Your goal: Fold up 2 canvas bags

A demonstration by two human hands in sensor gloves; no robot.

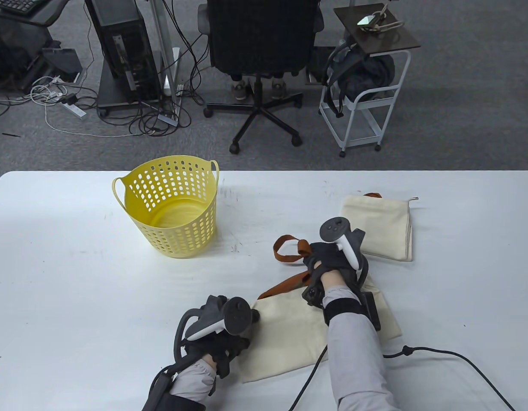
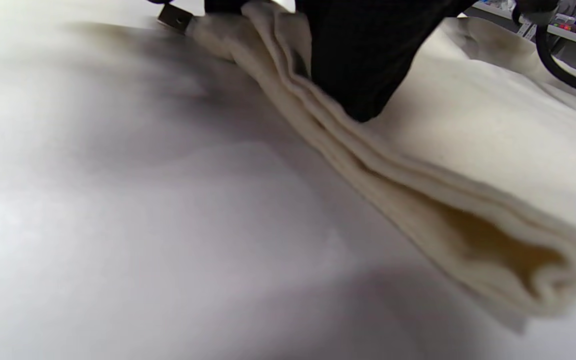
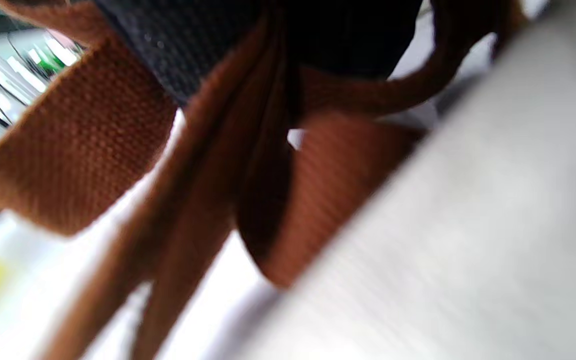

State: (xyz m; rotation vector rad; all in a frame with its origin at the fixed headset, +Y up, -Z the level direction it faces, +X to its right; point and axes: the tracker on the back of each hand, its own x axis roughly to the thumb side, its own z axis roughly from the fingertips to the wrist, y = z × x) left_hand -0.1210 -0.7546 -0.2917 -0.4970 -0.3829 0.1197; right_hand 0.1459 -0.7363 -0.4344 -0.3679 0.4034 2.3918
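Two gloved hands work a cream canvas bag on the white counter (image 1: 75, 257).

The near canvas bag (image 1: 289, 329) lies flat at the near middle of the counter, its rust-brown straps (image 1: 285, 250) trailing toward the far side. The right hand (image 1: 328, 265) has its fingers (image 3: 193, 45) curled round the bunched straps, gripping them just beyond the bag's far edge. The left hand (image 1: 221, 338) rests on the bag's left edge; in the left wrist view a gloved part (image 2: 358, 65) lies on the layered fold of cloth, though I cannot tell whether its fingers are spread or pinching. A second canvas bag (image 1: 381, 227), already folded, lies to the far right. A yellow perforated basket (image 1: 174, 214) stands to the far left, well apart from both bags.
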